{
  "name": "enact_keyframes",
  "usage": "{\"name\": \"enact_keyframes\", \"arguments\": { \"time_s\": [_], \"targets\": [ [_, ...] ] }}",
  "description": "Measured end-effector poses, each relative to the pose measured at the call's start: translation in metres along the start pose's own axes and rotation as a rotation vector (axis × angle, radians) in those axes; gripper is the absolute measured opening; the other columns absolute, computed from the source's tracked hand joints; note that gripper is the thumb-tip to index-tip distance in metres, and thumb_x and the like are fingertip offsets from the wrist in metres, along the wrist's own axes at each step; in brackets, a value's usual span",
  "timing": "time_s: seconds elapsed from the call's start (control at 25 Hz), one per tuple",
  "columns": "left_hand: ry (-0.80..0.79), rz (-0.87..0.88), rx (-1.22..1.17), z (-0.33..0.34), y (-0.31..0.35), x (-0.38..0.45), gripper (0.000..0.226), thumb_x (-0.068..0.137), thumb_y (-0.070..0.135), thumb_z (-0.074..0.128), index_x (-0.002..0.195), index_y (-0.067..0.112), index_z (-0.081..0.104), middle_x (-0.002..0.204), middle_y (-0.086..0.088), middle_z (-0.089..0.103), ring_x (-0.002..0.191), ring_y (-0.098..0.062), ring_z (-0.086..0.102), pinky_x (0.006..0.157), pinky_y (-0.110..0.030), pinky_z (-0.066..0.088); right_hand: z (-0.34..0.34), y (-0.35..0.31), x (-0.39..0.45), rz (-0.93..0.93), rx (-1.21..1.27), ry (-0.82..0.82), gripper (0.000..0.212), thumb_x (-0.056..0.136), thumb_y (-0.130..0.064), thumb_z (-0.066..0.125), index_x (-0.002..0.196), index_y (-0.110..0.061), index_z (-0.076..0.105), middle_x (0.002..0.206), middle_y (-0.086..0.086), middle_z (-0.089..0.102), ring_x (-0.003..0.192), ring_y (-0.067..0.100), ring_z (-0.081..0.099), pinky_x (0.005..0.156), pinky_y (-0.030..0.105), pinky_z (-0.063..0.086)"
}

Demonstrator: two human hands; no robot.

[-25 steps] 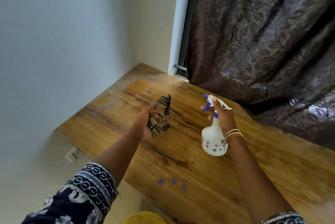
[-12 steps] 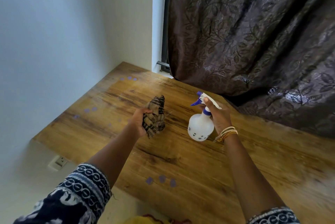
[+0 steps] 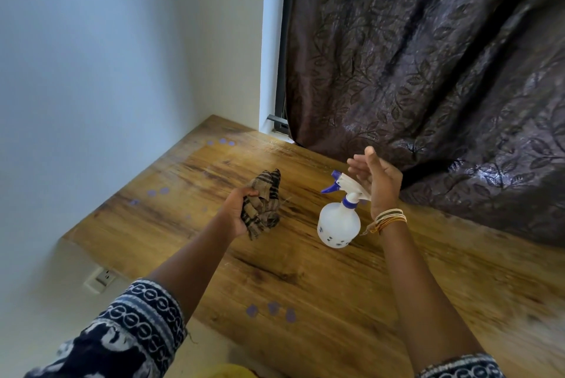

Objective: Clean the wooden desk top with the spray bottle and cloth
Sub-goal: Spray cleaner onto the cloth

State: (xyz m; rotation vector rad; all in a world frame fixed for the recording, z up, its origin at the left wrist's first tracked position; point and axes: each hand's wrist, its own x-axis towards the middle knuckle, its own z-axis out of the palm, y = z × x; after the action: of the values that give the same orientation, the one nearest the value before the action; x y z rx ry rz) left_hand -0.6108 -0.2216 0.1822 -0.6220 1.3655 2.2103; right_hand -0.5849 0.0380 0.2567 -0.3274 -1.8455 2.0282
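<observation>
A wooden desk top (image 3: pixel 305 273) fills the lower middle of the view. My left hand (image 3: pixel 235 214) grips a bunched brown striped cloth (image 3: pixel 264 209) just above the wood. To its right, a white spray bottle (image 3: pixel 338 224) with a blue nozzle and trigger stands on the desk, leaning slightly. My right hand (image 3: pixel 379 182) is directly behind the bottle's spray head with its fingers spread straight. It holds nothing, and I cannot tell whether the palm touches the head.
A dark leaf-patterned curtain (image 3: pixel 428 71) hangs over the desk's far right side. A white wall (image 3: pixel 91 71) borders the left edge, with a socket (image 3: pixel 102 278) below desk level. Small purple dots (image 3: pixel 272 310) mark the wood near the front edge.
My right hand has let go of the spray bottle and opened its fingers. The bottle now stands on the desk. My left hand still grips the cloth.
</observation>
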Motion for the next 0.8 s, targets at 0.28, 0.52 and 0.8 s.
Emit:
{"name": "enact_keyframes", "arguments": {
  "time_s": [0.28, 0.52, 0.8],
  "targets": [
    [0.007, 0.080, 0.006, 0.005, 0.024, -0.010, 0.024, 0.090, 0.018, 0.050, 0.101, 0.001, 0.064, 0.070, -0.012, 0.070, 0.060, -0.026, 0.067, 0.063, -0.031, 0.054, 0.041, -0.046, 0.007, -0.043, 0.022, -0.214, 0.039, 0.100, -0.037, 0.049, 0.090, -0.005, 0.070, 0.091, 0.016, 0.075, 0.081, 0.029, 0.071, 0.079, 0.034, 0.058],
    [0.012, 0.149, -0.096, 0.004, 0.025, -0.019, 0.027, 0.095, 0.019, 0.048, 0.110, 0.000, 0.060, 0.078, -0.016, 0.072, 0.065, -0.029, 0.070, 0.070, -0.039, 0.058, 0.107, -0.003, -0.017, 0.150, -0.155, -0.411, 0.026, 0.098, -0.030, 0.055, 0.103, -0.008, 0.066, 0.095, 0.014, 0.074, 0.072, 0.018, 0.068, 0.066, 0.030, 0.056],
    [0.005, 0.180, -0.222, -0.037, 0.039, -0.022, 0.032, 0.099, 0.020, 0.047, 0.121, -0.002, 0.058, 0.100, -0.022, 0.070, 0.086, -0.034, 0.069, 0.082, -0.045, 0.056, 0.182, 0.065, -0.040, 0.438, -0.267, -0.550, 0.063, 0.083, -0.041, 0.074, 0.130, -0.008, 0.048, 0.123, 0.003, 0.057, 0.113, 0.027, 0.059, 0.082, 0.034, 0.054]
  ]
}}
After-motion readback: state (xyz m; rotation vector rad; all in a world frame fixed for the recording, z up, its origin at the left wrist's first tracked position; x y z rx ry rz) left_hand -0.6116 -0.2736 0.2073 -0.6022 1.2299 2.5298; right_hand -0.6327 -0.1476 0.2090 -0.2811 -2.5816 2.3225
